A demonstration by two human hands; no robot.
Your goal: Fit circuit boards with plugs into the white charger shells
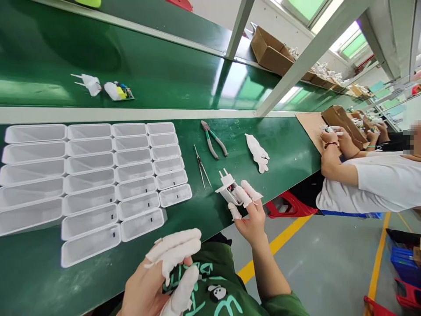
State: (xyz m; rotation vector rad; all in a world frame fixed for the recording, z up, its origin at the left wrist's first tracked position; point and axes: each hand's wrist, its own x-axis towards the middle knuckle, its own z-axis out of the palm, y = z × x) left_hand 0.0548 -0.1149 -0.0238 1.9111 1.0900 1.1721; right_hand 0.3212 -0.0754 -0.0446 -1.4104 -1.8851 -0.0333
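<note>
1. White, hard plastic plug part (226, 188) with two round prongs, pinched in the right hand (250, 215) above the table's front edge; white cloth finger cots cover its fingertips.
2. Left hand (161, 276), also cotted, hovers low with fingers loosely curled, holding nothing.
3. Glossy green table (250, 166) carries rows of shallow white rectangular housings (95, 175), thin metal tweezers (201, 166), grey-handled pliers (213, 139) and a limp white glove (258, 152).

right hand (250, 210) raised, fingers (242, 195) pinched, left hand (164, 274) low
</note>
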